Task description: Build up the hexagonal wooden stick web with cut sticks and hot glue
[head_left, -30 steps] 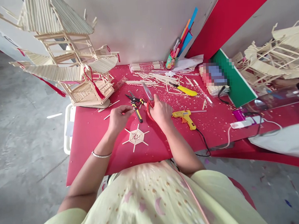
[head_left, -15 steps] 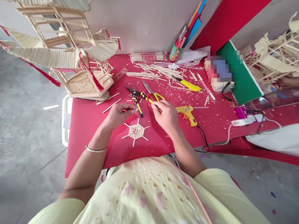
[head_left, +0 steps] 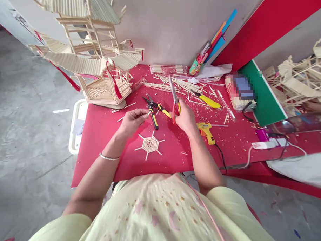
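Note:
My left hand (head_left: pixel 134 122) is closed in a pinch around a short piece of wooden stick (head_left: pixel 149 113), whose pale tip shows past the fingertips. In my right hand (head_left: pixel 186 116) are scissors (head_left: pixel 173 90) with red and yellow handles, their blades pointing away from me, raised off the tabletop. Between the hands lie black-and-yellow pliers (head_left: pixel 154 118). A flat hexagonal web of glued sticks (head_left: pixel 150 145), with arms sticking out from its corners, rests on the red table (head_left: pixel 98 154) nearer to my body.
A stick-built pagoda (head_left: pixel 104 91) with red tassels stands at back left. Loose sticks (head_left: pixel 180 83), a yellow utility knife (head_left: pixel 209 101) and a pen cup (head_left: pixel 194 67) lie behind my right hand. Right of it sits a yellow glue gun (head_left: pixel 208 133) with a cord, near a power strip (head_left: pixel 266 144).
My right hand has taken hold of the scissors and lifted them from beside the pliers. My left hand keeps its pinch on the stick piece. The whole view has shifted slightly.

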Demonstrator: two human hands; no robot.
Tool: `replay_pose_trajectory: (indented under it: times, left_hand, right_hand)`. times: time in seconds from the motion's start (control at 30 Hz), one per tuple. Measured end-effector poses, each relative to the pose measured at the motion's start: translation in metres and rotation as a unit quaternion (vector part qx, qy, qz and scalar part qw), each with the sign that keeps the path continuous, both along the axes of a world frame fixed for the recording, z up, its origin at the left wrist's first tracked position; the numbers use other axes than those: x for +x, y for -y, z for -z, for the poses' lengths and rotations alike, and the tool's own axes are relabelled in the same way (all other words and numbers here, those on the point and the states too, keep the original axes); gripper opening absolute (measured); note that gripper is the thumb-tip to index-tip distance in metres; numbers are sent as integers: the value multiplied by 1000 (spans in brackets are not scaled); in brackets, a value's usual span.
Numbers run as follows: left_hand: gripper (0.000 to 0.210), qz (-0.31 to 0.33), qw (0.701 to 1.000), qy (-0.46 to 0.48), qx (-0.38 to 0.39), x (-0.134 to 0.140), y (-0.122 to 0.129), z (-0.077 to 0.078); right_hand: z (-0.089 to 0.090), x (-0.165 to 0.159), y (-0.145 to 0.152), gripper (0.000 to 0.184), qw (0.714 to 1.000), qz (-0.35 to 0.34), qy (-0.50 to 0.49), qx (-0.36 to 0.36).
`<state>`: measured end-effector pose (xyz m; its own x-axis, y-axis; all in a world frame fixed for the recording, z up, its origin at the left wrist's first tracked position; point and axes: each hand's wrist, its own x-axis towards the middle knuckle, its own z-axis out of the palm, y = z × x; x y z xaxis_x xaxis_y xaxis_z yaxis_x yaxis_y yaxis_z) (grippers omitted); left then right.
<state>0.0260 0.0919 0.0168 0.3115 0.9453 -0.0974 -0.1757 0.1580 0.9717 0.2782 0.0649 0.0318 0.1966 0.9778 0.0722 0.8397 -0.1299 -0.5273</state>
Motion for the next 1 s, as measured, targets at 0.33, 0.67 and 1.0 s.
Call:
replay_pose_trajectory:
  times: [0.33,0.67,1.0]
  left_hand:
    - [27,-10,997,19,75,-2,-5,13]
    - [26,10,993,-13,114,-5,-4,11]
    - [26,-5,990,-65,127,-4,-4,8]
  right_hand:
    - [-15,-37,57,68,986,-145,53,59]
    - [-13,-39,59,63,985,-151,66,42]
    - [-12,-33,46,62,989,-100,106,-4]
